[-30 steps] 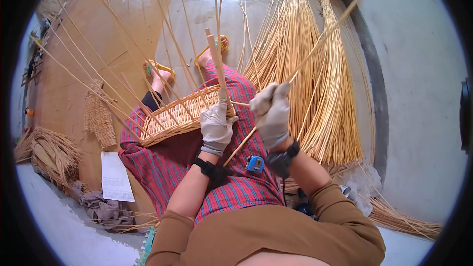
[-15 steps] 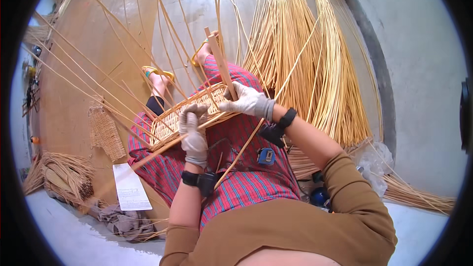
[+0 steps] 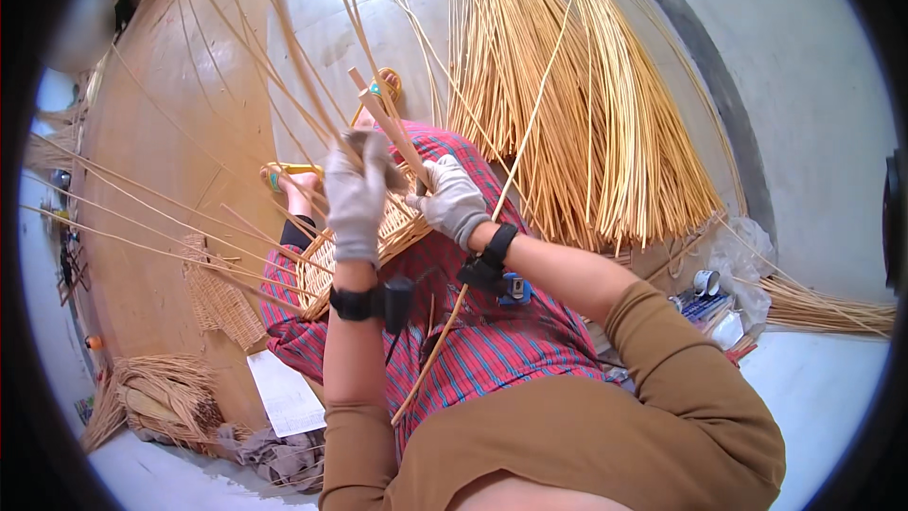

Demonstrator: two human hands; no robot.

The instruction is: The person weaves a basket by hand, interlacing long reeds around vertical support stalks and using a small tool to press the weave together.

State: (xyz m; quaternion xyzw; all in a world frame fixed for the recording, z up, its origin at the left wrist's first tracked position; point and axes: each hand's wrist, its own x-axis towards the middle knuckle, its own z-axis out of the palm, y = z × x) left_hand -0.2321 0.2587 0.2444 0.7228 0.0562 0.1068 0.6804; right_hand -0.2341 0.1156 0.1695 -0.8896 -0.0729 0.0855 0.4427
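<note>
A small woven rattan basket [image 3: 317,279], bristling with long upright canes, rests on my lap on red plaid cloth [image 3: 501,341]. My left hand [image 3: 357,194], in a pale glove, is raised over it, fingers blurred and closed round a long rattan cane [image 3: 312,114]. Just right of it my right hand [image 3: 449,197], also gloved, grips the base of two thick wooden stakes [image 3: 388,118] at the basket's right end. A blue tape measure [image 3: 515,293] lies on the cloth below my right wrist, partly hidden.
Large cane bundles [image 3: 605,123] lie to the right beside a wall [image 3: 804,114]. A woven mat [image 3: 218,303], a paper sheet [image 3: 284,393], a coiled rattan bundle [image 3: 170,393] and grey rags [image 3: 274,459] are at the left. Plastic bags [image 3: 742,251] lie at the right.
My right hand moved from a loose cane onto the stakes. My left hand left the stakes, dropped leftward, then rose over the basket with a cane. The view has shifted too.
</note>
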